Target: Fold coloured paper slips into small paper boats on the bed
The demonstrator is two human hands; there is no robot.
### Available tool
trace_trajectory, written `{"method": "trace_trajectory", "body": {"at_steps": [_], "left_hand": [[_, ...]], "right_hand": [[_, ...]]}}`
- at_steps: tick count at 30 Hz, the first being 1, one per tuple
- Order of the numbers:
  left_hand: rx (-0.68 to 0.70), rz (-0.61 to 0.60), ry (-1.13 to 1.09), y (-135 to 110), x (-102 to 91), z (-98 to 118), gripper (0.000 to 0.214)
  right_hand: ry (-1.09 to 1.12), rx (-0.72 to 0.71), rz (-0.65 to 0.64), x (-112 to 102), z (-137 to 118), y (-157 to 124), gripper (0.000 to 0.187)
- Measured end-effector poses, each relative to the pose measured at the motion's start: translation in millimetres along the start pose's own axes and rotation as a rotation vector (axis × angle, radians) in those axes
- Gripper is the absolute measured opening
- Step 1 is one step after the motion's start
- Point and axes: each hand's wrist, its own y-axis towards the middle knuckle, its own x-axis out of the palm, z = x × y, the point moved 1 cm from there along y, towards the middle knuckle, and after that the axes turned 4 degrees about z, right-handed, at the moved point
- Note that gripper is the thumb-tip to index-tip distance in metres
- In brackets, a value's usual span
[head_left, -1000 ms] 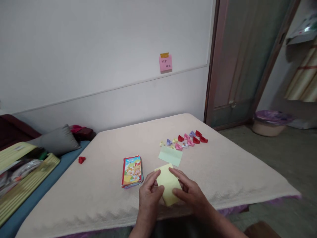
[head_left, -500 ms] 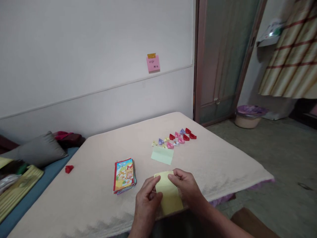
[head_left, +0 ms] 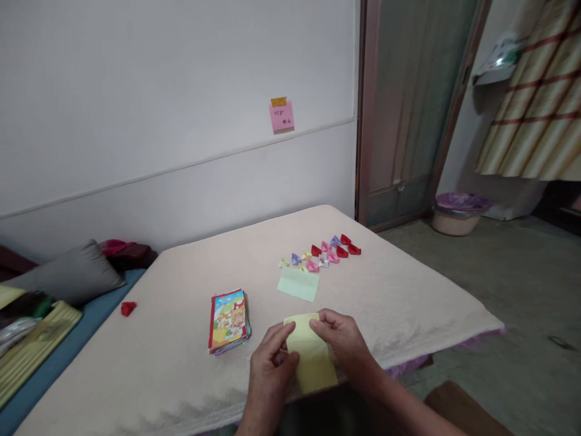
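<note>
A pale yellow sheet of paper (head_left: 313, 360) is held between my two hands at the near edge of the covered surface. My left hand (head_left: 271, 368) grips its left side, the thumb and a finger bent over it. On the upper right edge, my right hand (head_left: 342, 339) pinches the paper with the thumb on top; the other fingers are hidden behind. Just beyond lies a light green sheet of paper (head_left: 298, 284) with a crease across it. Folded paper pieces (head_left: 334, 257) in red, pink, purple, yellow and white sit in rows behind the green sheet.
A stack of colourful picture paper (head_left: 229, 321) lies left of my hands on the cream cover (head_left: 181, 357). Farther left is a crumpled red piece (head_left: 128, 308). A grey pillow (head_left: 68, 275) rests at the far left. A lidded bin (head_left: 456, 218) stands on the floor at right.
The view has shifted very slightly. Both hands keep the same hold on the yellow paper, and nothing else has visibly moved.
</note>
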Motion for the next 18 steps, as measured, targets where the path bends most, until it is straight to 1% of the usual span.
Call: {"method": "trace_trajectory", "body": {"at_steps": [5,8,10,14,16,18], "left_hand": [[0.004,-0.007,-0.023,-0.9,1.3,-3.1,0.047],[-0.005,-0.007,-0.043,-2.1,3.6,-3.9,0.049],[-0.017,-0.012,-0.056,-2.5,5.3,-3.1,0.051],[-0.040,-0.001,-0.059,-1.7,7.3,1.0,0.053],[-0.065,-0.005,-0.062,-1.3,7.8,2.9,0.055],[-0.090,-0.014,-0.084,-1.5,8.2,3.4,0.057]], "right_hand": [[-0.005,-0.001,0.016,1.3,2.2,0.5,0.032],[-0.036,-0.048,0.033,2.5,2.8,-0.9,0.032],[-0.130,-0.118,0.069,3.0,2.2,-2.3,0.030],[-0.428,-0.287,0.152,3.4,-1.2,-4.7,0.027],[-0.519,-0.334,0.154,3.4,-2.4,-4.8,0.025],[-0.565,-0.356,0.145,2.9,-3.2,-4.0,0.024]]}}
